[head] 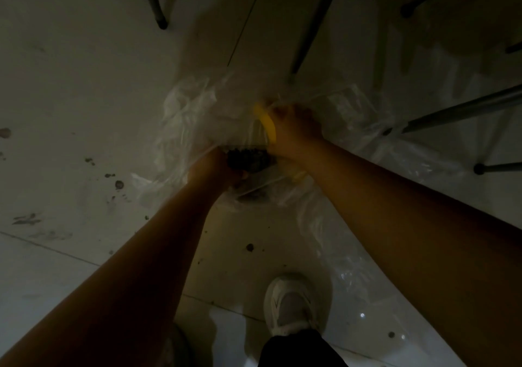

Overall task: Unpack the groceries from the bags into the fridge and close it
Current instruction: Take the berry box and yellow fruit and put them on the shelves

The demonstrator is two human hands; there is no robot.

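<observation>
Head view shows the clear crumpled plastic bag [186,118] on the floor at twelve o'clock of the shoe, left hand [214,169] gripping a dark clustered item [247,159], right hand [296,126] holding a yellow banana [267,124]; unpacking looks barely begun, fridge unseen.

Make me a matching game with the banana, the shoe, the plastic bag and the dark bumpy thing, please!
Things:
1. banana
2. shoe
3. plastic bag
4. dark bumpy thing

Descriptions:
A. clear and crinkly, on the floor
B. yellow, at the right hand
C. white, at the bottom of the picture
D. at the left hand

Pairs: 1-B, 2-C, 3-A, 4-D
</observation>
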